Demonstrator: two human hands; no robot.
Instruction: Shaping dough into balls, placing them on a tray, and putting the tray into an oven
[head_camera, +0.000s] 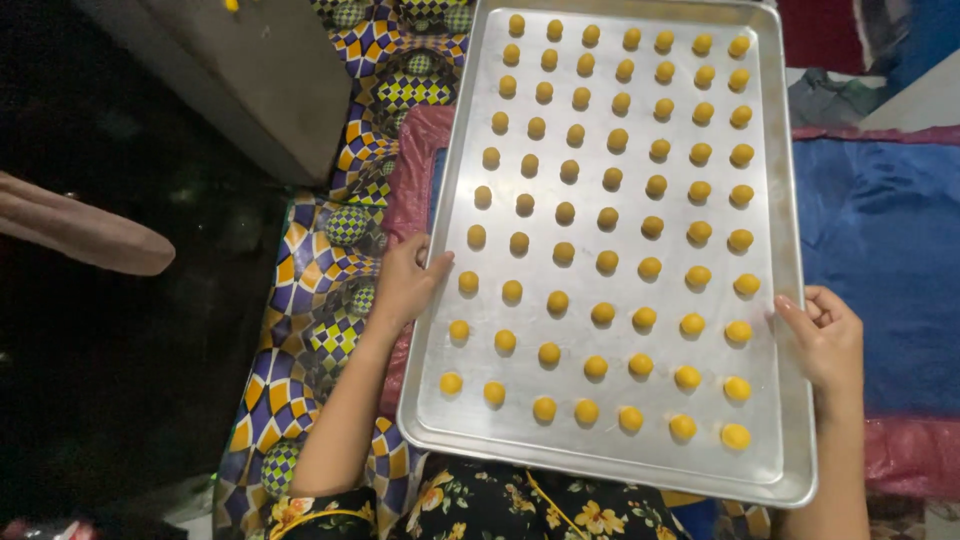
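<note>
A large metal tray (610, 440) fills the middle of the view, held level between 2 bare hands; it carries rows of small yellow dough balls (606, 262), set apart from one another in a neat grid, none touching its neighbour; the spacing looks meant to keep them from sticking together. The left hand (405, 280) takes the tray's left rim about halfway down its long side; its grip is closed on the rim, thumb lying over the top edge beside the nearest ball, fingers tucked under the tray out of sight. The right hand (828, 340) takes the right rim a little nearer the tray's near end; its grip is also clamped on the rim, fingers curled over the edge and the palm against the outside wall. Holding opposite sides likely keeps the load balanced and flat, so the balls stay in their rows.

Under the tray's left side lies a patterned cloth (300, 300) in yellow, purple and green checks; beyond the tray's right side is a blue cover (880, 260) with a pink edge; below the tray's near end shows a dark floral garment (500, 505); far left of the tray a pinkish fold of fabric (80, 228) lies in shadow.
</note>
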